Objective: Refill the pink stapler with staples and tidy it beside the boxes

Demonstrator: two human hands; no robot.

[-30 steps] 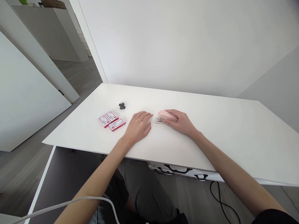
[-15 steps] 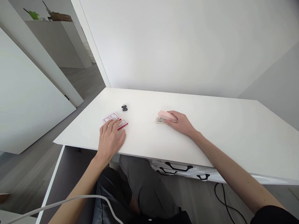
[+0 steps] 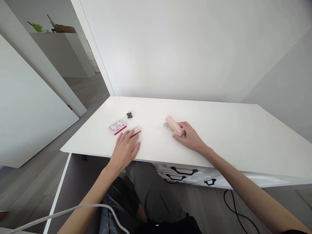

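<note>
A pink stapler (image 3: 175, 126) with a pale base lies on the white tabletop, its top arm lifted away from the base at the front. My right hand (image 3: 190, 138) grips its rear end between thumb and fingers. To the left, my left hand (image 3: 124, 149) rests palm down, fingertips on a small red-and-white box (image 3: 136, 131), thumb held apart. Fingers partly cover that box. Just beyond, two similar red-and-white boxes (image 3: 117, 127) lie side by side, apart from the touched one. A small black object with a light tip (image 3: 129, 115) sits farther back.
A white wall (image 3: 175, 52) rises behind the tabletop (image 3: 219, 130). Drawers with black handles (image 3: 184, 171) are below its front edge. A white cable (image 3: 73, 208) crosses the lower left, and a black cable (image 3: 235, 208) lies on the floor.
My left hand has moved right, and one red-and-white box now lies separate from the other two. The stapler has turned in my right hand, its rear end now closer to me.
</note>
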